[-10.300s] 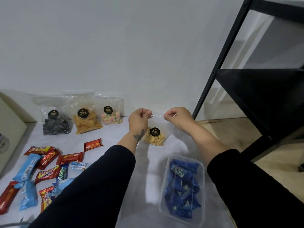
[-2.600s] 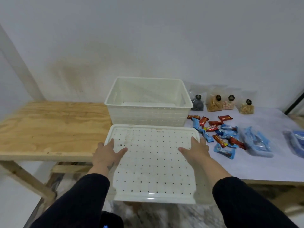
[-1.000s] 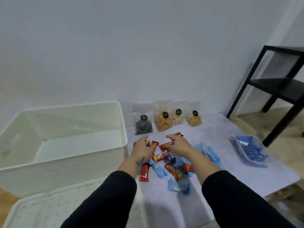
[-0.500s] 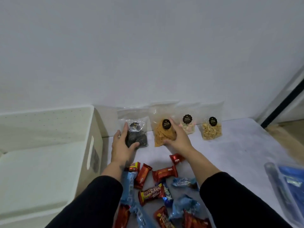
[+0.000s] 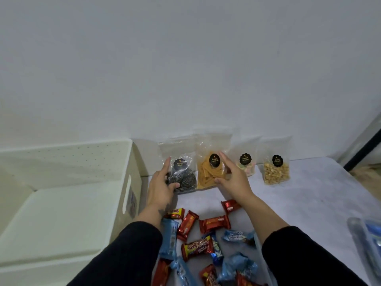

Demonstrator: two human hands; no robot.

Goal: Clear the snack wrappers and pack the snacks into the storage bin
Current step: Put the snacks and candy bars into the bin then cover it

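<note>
**A:** Head view first: what changed in the last half second?

**B:** Little, but it counts. My left hand (image 5: 162,187) has settled on the dark spiral-snack bag (image 5: 183,178), fingers up its left edge and thumb hooked under its lower front. My right hand (image 5: 231,180) was cupping the orange-chip bag (image 5: 210,172); now its fingers are straighter and spread along that bag's right side, thumb at the lower corner. Pressing more than pinching, I judge.

**A:** Where are those bags relative to the storage bin (image 5: 68,203)?

**B:** Just right of the bin's handle wall, propped against the back wall. Further right of the bin stand the pastel-sweets bag (image 5: 246,168) and the peanut bag (image 5: 276,172), untouched. The loose candy bars (image 5: 206,238) lie to the bin's right, nearer me.

**A:** And a second ago?

**B:** Both hands were down among the bars. They left those and went for the bags.

**A:** Meaning?

**B:** Bags probably go in first, both together. As far as I see into the bin, nothing is packed.
</note>
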